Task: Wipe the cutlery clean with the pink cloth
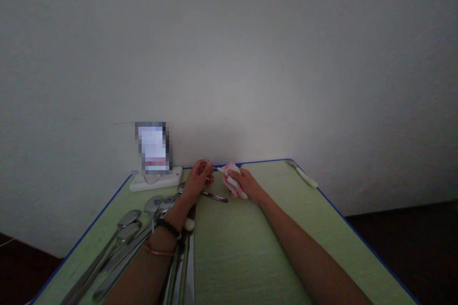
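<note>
Your two hands meet over the far middle of the green table (243, 257). The fingers of your left hand (200, 177) are curled nearly closed, apparently pinching a slim utensil (206, 161) near its thin metal end; its full shape is too small to tell. Your right hand (247, 183) has its fingers folded around a pink-and-white cloth (231, 167), thumb on top. The cloth is bunched, probably so that it wraps closely around what it encloses; whether the utensil runs into it cannot be made out. Holding the two hands close together likely steadies the piece. Below them, a slender rod (215, 197) lies slantwise on the table.

On the left, spoons (129, 218) and a ladle (152, 206) lie with bowls to the far side and handles to the near side, an arrangement that seems to leave the handles within your reach. Beyond them, a lit screen (153, 145), blurred, leans upright at a white base (157, 183), presumably angled for viewing. At far right, a pale-handled fork (306, 176) lies along the blue edge.
</note>
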A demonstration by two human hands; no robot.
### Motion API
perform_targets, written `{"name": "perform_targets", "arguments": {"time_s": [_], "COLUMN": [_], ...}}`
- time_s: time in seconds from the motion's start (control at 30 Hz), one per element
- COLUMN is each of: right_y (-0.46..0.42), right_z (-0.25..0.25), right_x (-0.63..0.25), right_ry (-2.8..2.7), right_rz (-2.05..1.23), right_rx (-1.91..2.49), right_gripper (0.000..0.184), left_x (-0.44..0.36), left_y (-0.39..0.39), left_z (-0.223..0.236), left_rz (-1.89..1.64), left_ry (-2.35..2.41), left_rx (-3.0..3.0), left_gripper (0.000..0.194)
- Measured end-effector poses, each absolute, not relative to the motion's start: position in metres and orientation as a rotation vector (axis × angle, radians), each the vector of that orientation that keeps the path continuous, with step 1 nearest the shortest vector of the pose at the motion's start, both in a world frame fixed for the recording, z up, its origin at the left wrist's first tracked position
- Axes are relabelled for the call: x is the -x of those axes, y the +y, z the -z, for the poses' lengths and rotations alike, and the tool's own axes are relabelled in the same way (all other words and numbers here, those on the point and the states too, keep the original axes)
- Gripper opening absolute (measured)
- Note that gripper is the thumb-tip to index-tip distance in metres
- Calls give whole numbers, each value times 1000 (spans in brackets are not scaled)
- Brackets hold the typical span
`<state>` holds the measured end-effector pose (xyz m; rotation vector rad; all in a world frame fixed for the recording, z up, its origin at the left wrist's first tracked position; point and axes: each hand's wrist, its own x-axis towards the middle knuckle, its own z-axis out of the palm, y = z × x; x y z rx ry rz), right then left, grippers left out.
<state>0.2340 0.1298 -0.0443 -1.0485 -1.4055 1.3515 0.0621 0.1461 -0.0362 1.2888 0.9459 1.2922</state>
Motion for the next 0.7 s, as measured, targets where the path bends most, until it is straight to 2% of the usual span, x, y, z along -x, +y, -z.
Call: {"name": "perform_targets", "arguments": {"time_s": [0.2, 0.53, 0.7], "right_y": [131, 131, 132], "right_z": [47, 44, 43], "right_x": [-231, -228, -227], "right_ry": [-1282, -1449, -1581], "right_rz": [-1387, -1364, -1253], "right_rx": [1050, 1031, 1094], "right_gripper": [37, 42, 28], "left_x": [-59, -56, -58], "left_y": [144, 149, 153], "left_z": [34, 40, 44], "left_rz": [-1298, -1316, -1314], "left_ry": [954, 989, 993], "left_rx": [-1295, -1313, -1288], "left_gripper": [41, 39, 40]}}
